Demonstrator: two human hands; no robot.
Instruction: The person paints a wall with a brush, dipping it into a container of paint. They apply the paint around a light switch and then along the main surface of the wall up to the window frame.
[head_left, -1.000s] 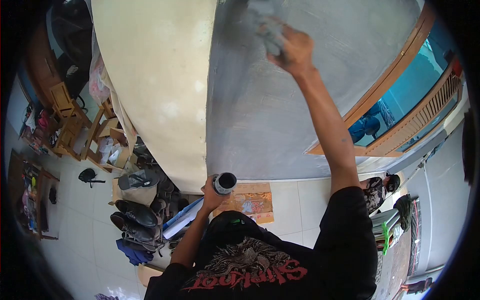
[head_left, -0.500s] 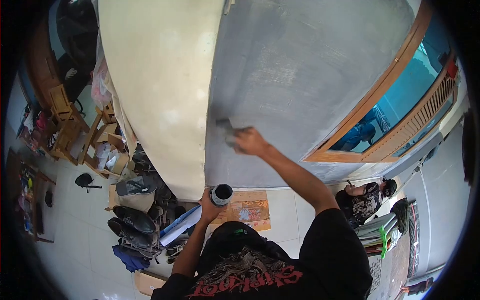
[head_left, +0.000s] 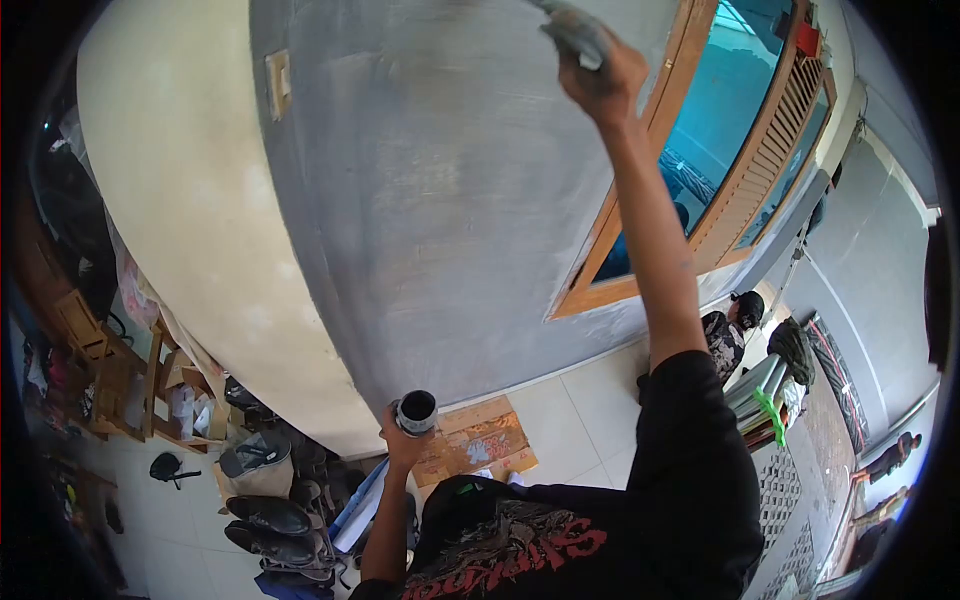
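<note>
My right hand is raised at the top of the view, its fingers wrapped round a grey-smeared brush close to the grey wall. Low down, near the wall's bottom left corner, my left hand grips a small can with a dark inside. The can stands upright in my fingers. A cream wall section borders the grey part on the left, and a small switch box sits near that border.
A wood-framed window is at the right. Cardboard lies on the floor below the wall. Black shoes and wooden chairs are at the left. A crouching person and rolled material are at the right.
My right hand has moved up and right with the brush, away from the lower left of the grey wall. The view has turned, showing more on the right. My left hand still holds the can.
</note>
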